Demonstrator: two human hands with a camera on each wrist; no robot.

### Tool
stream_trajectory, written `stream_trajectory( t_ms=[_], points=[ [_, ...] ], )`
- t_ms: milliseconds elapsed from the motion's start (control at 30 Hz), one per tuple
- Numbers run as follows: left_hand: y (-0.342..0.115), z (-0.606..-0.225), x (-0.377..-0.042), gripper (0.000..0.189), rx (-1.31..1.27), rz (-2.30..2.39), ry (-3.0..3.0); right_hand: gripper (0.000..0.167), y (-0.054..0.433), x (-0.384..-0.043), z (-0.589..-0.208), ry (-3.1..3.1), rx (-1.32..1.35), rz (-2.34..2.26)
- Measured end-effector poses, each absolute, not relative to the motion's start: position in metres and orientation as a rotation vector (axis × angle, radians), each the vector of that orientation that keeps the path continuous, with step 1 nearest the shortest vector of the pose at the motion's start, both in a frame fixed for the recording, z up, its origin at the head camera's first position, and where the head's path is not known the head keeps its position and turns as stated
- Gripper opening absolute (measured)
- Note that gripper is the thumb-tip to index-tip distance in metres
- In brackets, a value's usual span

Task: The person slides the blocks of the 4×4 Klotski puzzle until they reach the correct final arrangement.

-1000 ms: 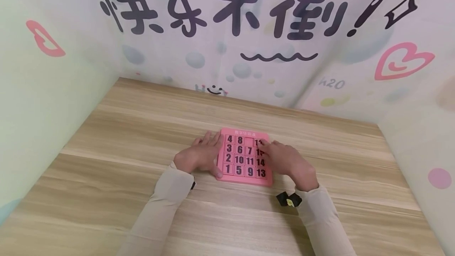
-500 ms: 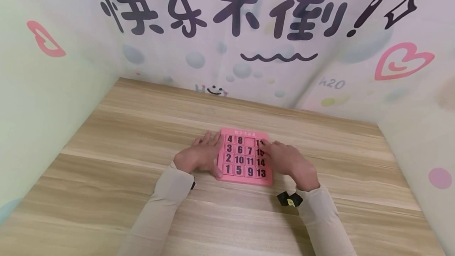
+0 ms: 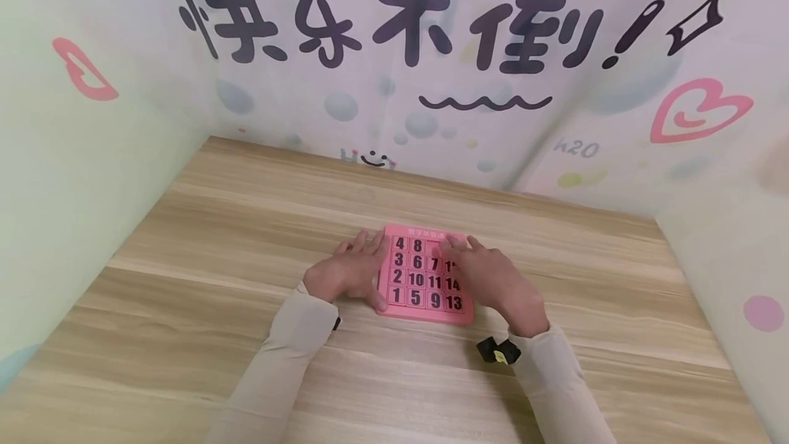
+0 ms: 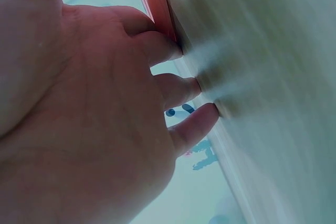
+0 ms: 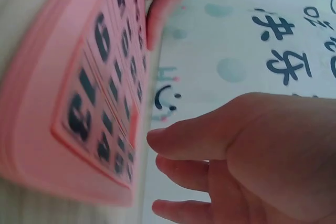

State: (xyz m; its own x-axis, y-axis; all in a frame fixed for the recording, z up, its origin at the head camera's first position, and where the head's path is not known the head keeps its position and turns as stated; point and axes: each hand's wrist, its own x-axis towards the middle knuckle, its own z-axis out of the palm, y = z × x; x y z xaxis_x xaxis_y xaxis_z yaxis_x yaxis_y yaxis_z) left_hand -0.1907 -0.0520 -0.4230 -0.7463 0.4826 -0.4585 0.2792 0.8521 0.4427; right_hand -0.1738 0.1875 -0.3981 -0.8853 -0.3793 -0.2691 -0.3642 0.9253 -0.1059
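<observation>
A pink sliding number puzzle (image 3: 425,316) lies flat on the table, its tiles printed with black numbers. My left hand (image 3: 351,274) lies along its left edge, thumb at the near left corner. In the left wrist view, the fingertips of that hand (image 4: 105,98) touch the tabletop and one finger sits against the puzzle's side (image 4: 157,9). Over the puzzle's upper right part reaches my right hand (image 3: 493,281), hiding the top right tile in the head view. The right wrist view has its fingers (image 5: 194,137) extended, thumb tip close to the red gap (image 5: 134,124) in the top row.
The wood-grain table (image 3: 246,225) spreads around the puzzle. A pale printed curtain (image 3: 394,74) with dark lettering stands along the table's back, and light walls flank both sides. A black wrist strap piece (image 3: 498,350) hangs at the right cuff.
My right hand has shifted slightly left and now covers the top right tile, fingers reaching toward the gap. The left hand stays at the puzzle's edge. The head view has tilted slightly.
</observation>
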Motion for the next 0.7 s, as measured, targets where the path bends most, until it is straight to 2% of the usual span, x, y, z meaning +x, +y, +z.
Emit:
stream_trajectory(
  t_ms=[333,533,700],
  points=[
    [-0.052,-0.427,-0.19,0.124,0.547,0.449,2.448,0.051,0.157,-0.177,-0.404,2.778,-0.608,0.007],
    [-0.051,-0.428,-0.191,0.123,0.552,0.439,2.446,0.057,0.148,-0.178,-0.41,2.757,-0.607,0.048],
    [-0.052,-0.426,-0.192,0.123,0.551,0.437,2.45,0.055,0.144,-0.181,-0.413,2.755,-0.605,0.068]
  ],
)
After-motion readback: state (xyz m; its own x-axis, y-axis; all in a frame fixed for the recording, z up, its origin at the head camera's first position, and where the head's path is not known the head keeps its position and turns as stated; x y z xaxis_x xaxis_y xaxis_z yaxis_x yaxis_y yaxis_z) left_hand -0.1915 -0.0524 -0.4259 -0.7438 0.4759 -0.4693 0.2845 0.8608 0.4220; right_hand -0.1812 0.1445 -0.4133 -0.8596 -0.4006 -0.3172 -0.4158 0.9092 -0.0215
